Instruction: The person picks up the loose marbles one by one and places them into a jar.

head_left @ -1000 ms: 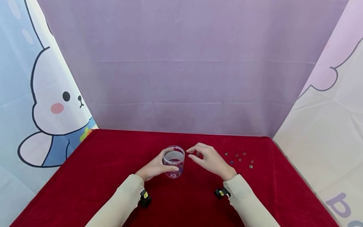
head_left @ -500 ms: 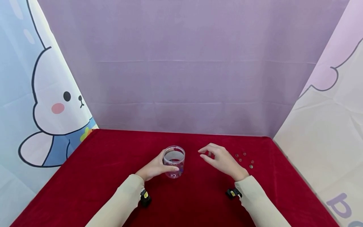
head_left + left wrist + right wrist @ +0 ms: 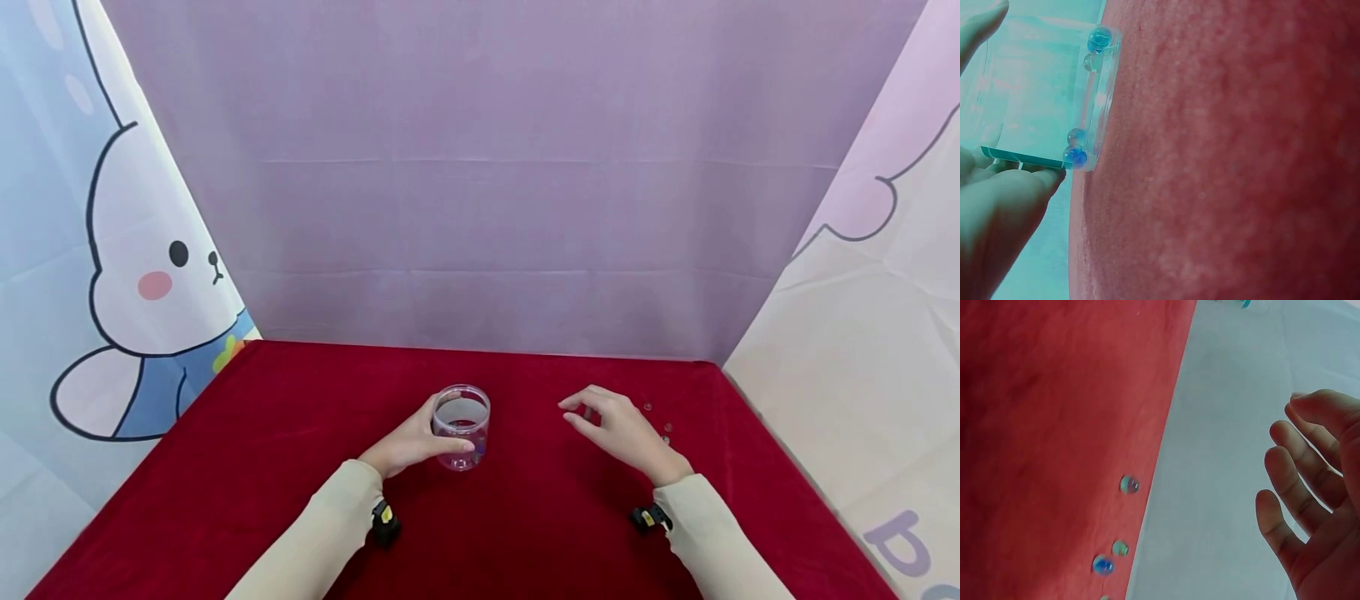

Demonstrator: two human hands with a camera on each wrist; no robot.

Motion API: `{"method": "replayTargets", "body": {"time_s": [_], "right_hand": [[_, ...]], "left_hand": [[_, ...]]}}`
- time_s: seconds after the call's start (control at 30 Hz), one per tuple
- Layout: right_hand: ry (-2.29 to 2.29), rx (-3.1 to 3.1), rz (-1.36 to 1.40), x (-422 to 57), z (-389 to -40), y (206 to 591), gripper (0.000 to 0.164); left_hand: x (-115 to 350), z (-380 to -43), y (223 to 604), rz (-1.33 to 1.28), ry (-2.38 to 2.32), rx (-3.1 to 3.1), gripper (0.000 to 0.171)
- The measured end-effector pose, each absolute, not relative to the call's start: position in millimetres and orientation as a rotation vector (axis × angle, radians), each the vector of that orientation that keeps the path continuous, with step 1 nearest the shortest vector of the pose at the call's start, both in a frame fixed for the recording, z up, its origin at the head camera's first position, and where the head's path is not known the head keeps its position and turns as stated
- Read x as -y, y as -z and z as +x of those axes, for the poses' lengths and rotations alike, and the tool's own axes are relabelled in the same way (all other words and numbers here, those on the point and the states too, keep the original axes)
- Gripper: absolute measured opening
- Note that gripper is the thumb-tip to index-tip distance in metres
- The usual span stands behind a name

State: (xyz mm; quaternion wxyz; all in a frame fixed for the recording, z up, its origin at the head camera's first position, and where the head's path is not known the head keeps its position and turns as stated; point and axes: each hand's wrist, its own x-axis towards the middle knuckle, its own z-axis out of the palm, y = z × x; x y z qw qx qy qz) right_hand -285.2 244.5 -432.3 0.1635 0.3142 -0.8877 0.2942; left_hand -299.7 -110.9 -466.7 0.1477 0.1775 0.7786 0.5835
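My left hand (image 3: 411,440) grips a clear plastic jar (image 3: 461,417), thumb across its front and fingers round the far side. The jar stands upright and open-topped on the red cloth. Several glass marbles (image 3: 1099,40), some blue, lie at its bottom in the left wrist view. Off to the right, my right hand (image 3: 617,427) hovers over the cloth with loosely bent fingers and nothing in them. Beyond it are several loose marbles (image 3: 665,439), partly hidden by the hand. In the right wrist view, a blue marble (image 3: 1103,565) lies among others.
Red cloth (image 3: 315,400) covers the table. A plain purple curtain (image 3: 480,183) hangs behind the back edge. Printed fabric (image 3: 150,250) with a cartoon rabbit closes the left side, and pale fabric (image 3: 862,350) closes the right.
My right hand has moved right, away from the jar and towards the loose marbles, covering more of them from the head view. The left hand and jar have stayed in place.
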Motion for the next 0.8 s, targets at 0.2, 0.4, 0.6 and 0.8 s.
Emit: {"method": "replayTargets", "body": {"time_s": [0.2,0.4,0.6,0.8], "right_hand": [[-0.806,2.527,0.875,-258.0,-285.7,433.9,0.022],[-0.774,2.579,0.796,-269.1,-284.9,434.8,0.019],[-0.682,2.63,0.694,-279.3,-284.4,437.6,0.018],[-0.638,2.688,0.582,-284.6,-284.8,440.1,0.017]], "left_hand": [[110.6,-299.1,466.2,0.495,-1.67,-2.246,0.087],[109.9,-299.1,465.9,0.495,-1.664,-2.254,0.091],[109.1,-298.3,465.3,0.489,-1.659,-2.262,0.092],[109.3,-298.8,466.9,0.489,-1.667,-2.256,0.091]]}}
